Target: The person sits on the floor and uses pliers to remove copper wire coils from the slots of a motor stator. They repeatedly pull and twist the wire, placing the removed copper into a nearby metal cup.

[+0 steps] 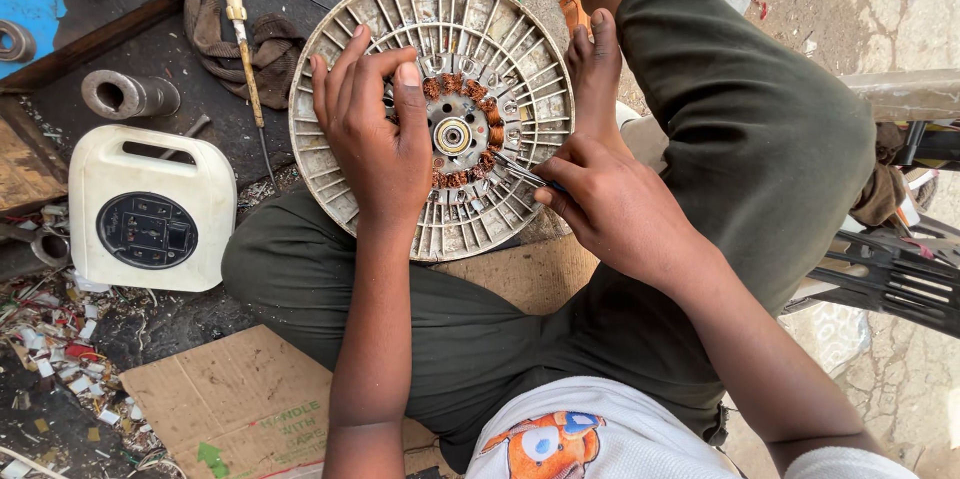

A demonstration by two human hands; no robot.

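Observation:
A round, off-white ribbed motor housing (470,24) rests between my crossed legs, with copper windings (492,119) ringed around a metal bearing hub (452,135). My left hand (372,134) lies flat on the housing's left side, fingers spread over the ribs, thumb near the hub. My right hand (605,201) pinches a thin metal tool (520,175) whose tip points into the windings at the lower right of the hub. My bare foot (595,74) presses against the housing's right rim.
A white plastic cable-reel case (150,209) stands at left, with a metal pipe piece (128,95) behind it. A long screwdriver (240,24) lies on a rag. Cardboard (240,399) and wire scraps (60,349) lie at lower left. Black plastic slats (890,279) lie at right.

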